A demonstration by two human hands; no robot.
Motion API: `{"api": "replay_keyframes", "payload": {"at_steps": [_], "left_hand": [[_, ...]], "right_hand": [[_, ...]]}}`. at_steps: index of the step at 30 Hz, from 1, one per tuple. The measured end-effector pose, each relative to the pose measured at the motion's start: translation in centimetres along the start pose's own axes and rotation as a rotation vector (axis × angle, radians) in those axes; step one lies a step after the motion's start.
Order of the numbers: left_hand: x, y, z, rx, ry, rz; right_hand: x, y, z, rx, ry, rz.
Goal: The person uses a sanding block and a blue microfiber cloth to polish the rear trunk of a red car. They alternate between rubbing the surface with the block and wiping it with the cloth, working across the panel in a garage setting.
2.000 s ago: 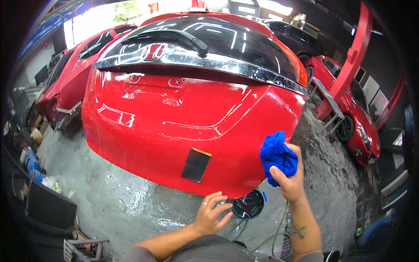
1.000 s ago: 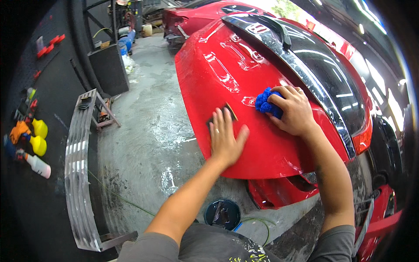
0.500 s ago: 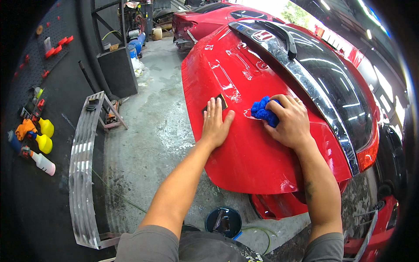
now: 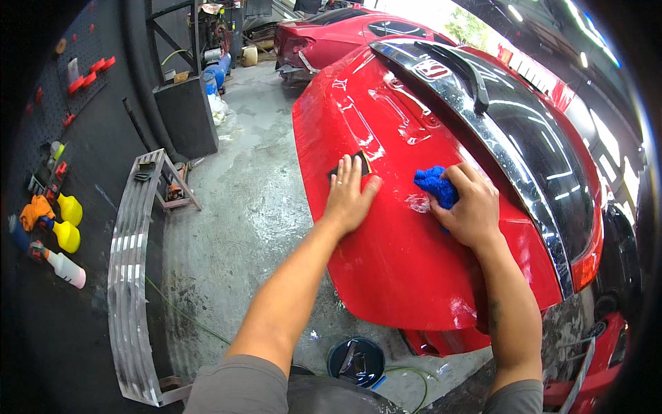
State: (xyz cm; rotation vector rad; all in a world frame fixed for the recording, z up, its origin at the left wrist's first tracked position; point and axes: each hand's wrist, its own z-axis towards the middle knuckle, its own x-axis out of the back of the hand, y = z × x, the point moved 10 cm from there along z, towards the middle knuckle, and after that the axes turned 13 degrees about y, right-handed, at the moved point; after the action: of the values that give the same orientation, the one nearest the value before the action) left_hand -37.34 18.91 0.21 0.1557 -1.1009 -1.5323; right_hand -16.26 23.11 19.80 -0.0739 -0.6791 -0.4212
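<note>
A glossy red car tailgate (image 4: pixel 386 262) spreads out in front of me. My left hand (image 4: pixel 348 200) lies on it with fingers stretched and thumb apart. Under those fingertips is a flat dark pad (image 4: pixel 365 163) with a yellowish edge, possibly sandpaper; most of it is hidden. To the right, my right hand (image 4: pixel 474 203) grips a bunched blue cloth (image 4: pixel 436 185) at the panel's surface. A shiny patch (image 4: pixel 417 203) shows just below the cloth. Recesses in the bare panel and a dark chrome-like trim strip (image 4: pixel 514 165) lie beyond both hands.
A dark bucket (image 4: pixel 356 360) with things in it stands on the floor below the tailgate, beside a green hose (image 4: pixel 422 386). At left are a metal bench (image 4: pixel 129 276) and wall-hung spray bottles (image 4: pixel 67 269). Another red car (image 4: pixel 331 41) stands farther back.
The view has shifted slightly, so the tailgate sits lower and farther right. Both hands stay at about the same places on it, and more of the shiny patch shows below the cloth.
</note>
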Motion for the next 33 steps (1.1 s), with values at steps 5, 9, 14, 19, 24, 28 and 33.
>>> {"api": "replay_keyframes", "payload": {"at_steps": [5,9,14,19,24,28,33], "left_hand": [[1.3,11.9,-17.2,-0.301,-0.050,-0.116],[0.2,8.2,-12.3,-0.318,-0.119,-0.030],[-0.3,-2.3,4.4,0.038,-0.023,0.013],[0.7,11.2,-13.7,-0.342,-0.038,-0.119],[-0.3,6.2,-7.0,-0.339,-0.087,0.036],[-0.7,-3.0,6.8,-0.036,0.007,0.023],[0.3,7.3,-13.1,-0.286,-0.003,-0.123]], "right_hand": [[-0.4,0.5,-1.2,0.017,-0.030,0.005],[-0.3,0.6,-1.0,0.020,-0.044,0.012],[-0.4,-0.7,0.4,0.038,-0.029,0.051],[-0.7,0.6,-0.7,0.012,-0.047,0.034],[-0.8,0.6,-0.4,-0.014,-0.066,0.079],[-0.4,-0.5,1.0,0.014,-0.044,0.099],[-1.0,1.3,-0.6,-0.071,-0.083,0.097]]}}
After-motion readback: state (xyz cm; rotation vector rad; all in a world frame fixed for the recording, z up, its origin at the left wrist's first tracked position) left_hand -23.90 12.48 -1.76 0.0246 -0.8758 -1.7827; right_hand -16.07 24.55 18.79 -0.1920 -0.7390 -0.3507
